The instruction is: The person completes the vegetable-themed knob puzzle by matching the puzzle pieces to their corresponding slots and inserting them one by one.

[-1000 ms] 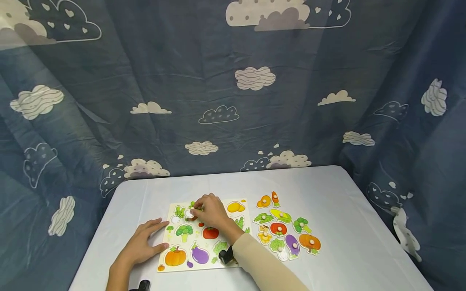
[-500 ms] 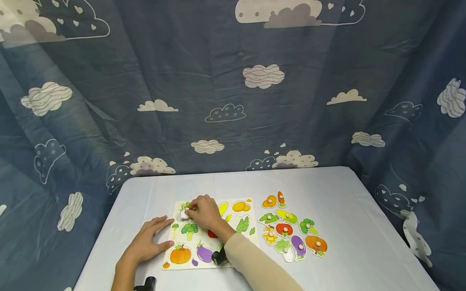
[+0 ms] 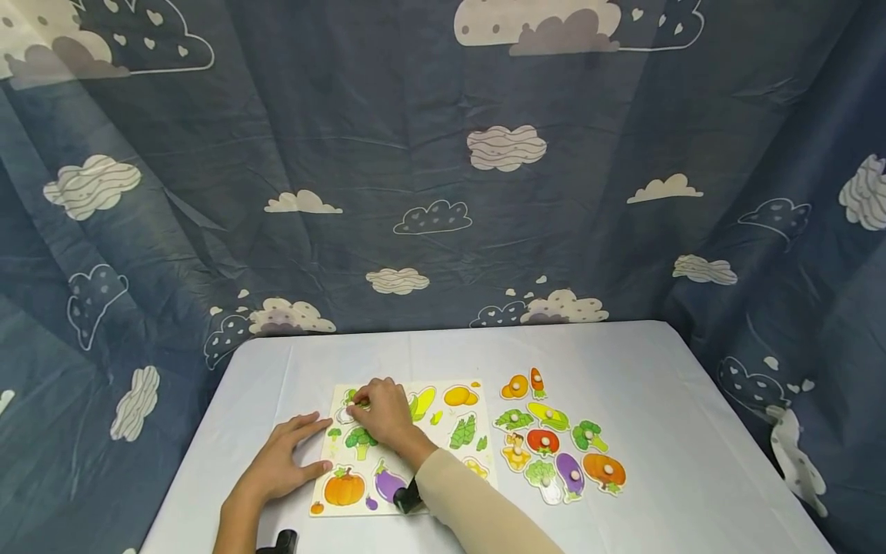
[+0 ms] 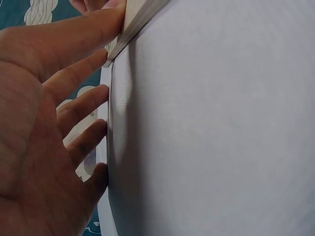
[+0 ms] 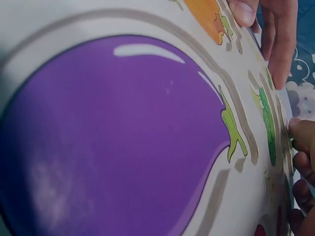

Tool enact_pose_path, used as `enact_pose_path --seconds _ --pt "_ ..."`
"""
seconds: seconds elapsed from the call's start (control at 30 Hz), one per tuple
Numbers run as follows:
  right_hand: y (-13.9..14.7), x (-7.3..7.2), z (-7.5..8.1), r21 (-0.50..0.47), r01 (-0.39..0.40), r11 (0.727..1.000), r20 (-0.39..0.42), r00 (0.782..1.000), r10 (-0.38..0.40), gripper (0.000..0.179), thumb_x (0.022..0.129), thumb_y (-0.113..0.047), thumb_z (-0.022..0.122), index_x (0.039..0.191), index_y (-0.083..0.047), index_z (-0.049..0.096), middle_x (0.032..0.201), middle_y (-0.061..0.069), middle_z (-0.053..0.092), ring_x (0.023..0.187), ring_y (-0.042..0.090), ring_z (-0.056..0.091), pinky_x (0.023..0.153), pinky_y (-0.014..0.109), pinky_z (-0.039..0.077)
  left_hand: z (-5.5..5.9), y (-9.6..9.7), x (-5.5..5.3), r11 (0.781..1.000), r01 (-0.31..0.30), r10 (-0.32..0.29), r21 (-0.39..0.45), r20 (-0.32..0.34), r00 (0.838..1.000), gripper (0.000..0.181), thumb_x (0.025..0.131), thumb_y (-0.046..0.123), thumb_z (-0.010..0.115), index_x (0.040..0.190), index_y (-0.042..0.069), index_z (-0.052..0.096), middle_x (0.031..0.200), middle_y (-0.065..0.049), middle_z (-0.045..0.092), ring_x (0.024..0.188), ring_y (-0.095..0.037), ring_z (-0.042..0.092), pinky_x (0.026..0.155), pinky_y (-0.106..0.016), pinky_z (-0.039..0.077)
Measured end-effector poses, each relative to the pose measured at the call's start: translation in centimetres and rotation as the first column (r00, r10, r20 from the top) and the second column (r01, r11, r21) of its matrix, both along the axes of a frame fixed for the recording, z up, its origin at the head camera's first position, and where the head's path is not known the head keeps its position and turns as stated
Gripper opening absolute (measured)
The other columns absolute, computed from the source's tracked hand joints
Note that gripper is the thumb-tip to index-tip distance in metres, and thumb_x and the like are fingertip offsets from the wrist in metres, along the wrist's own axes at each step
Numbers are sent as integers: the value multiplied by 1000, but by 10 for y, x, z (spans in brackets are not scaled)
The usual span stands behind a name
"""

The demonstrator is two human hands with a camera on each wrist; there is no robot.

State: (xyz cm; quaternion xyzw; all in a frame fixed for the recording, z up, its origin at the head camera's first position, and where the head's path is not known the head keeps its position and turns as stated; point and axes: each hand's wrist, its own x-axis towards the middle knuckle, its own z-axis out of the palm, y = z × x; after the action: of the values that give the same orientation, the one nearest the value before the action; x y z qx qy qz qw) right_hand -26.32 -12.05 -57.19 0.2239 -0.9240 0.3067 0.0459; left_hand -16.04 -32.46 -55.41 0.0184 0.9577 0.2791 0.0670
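A: Setting, from the largest item down?

B: Behind, a dark blue curtain printed with pale clouds. Before it, a white-covered table. On that, a vegetable puzzle board, lying flat. In the cluster to its right, among others: the pumpkin piece, the eggplant piece and the small carrot piece, all apart from the board

A: And the hands, as seen from here?

B: Left hand: fingers straight and spread wide, index finger and thumb tips at the board's left edge. Right hand: reaching across the board, fingertips drawn narrow, pinching a turnip-like piece

A: Position of that piece?

B: Over the board's upper-left corner, white part nearer the person, partly covered by the fingers. Whether it lies level or tilted, and whether the pinch is on its knob, I cannot tell

A: How is such a placement best done?

B: In my judgement, with the left hand steadying the edge so that nothing slides. The piece should be held level and turned slightly until its contour agrees with the outline, then pressed lightly; forced while askew, it would probably ride up on the rim
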Motion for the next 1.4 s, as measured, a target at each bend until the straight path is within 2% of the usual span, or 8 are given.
enact_pose_path --seconds 0.37,0.6,1.0,1.2,1.4 --pt "-6 2 1 30 -6 1000 19 1000 5 18 89 -39 80 99 -25 83 83 -13 66 77 5 50 76 24 42 -2 0 -1 1000 -9 9 0 -1 1000 76 79 53 84 147 29 59 162 -10 44 152 -43 32 114 -75 33" --pt "-5 2 0 57 -2 998 -11 1000 3 17 90 -39 79 99 -26 83 87 -13 69 80 6 52 78 25 44 -2 1 -1 1000 2 -2 3 -15 1000 75 79 51 84 146 28 60 161 -10 46 151 -44 33 114 -75 33" --pt "-3 2 -2 18 -26 1000 -5 1000 26 20 90 -39 80 103 -25 82 91 -13 71 83 6 54 80 26 44 1 0 0 1000 5 -5 -4 -1 1000 75 80 52 83 147 28 59 161 -10 46 152 -43 32 116 -74 32" --pt "13 3 0 4 -49 999 7 999 49 22 90 -41 79 107 -26 81 96 -13 71 89 5 56 81 23 44 0 3 -3 1000 21 -21 -4 3 1000 76 80 54 83 147 28 59 161 -11 45 151 -44 32 114 -75 33" --pt "34 8 7 -14 -107 994 5 994 107 25 92 -41 77 110 -23 79 98 -9 71 87 5 53 80 23 44 -1 0 -2 999 21 -21 -24 16 1000 77 79 56 83 147 29 58 161 -12 45 150 -45 33 112 -77 34"
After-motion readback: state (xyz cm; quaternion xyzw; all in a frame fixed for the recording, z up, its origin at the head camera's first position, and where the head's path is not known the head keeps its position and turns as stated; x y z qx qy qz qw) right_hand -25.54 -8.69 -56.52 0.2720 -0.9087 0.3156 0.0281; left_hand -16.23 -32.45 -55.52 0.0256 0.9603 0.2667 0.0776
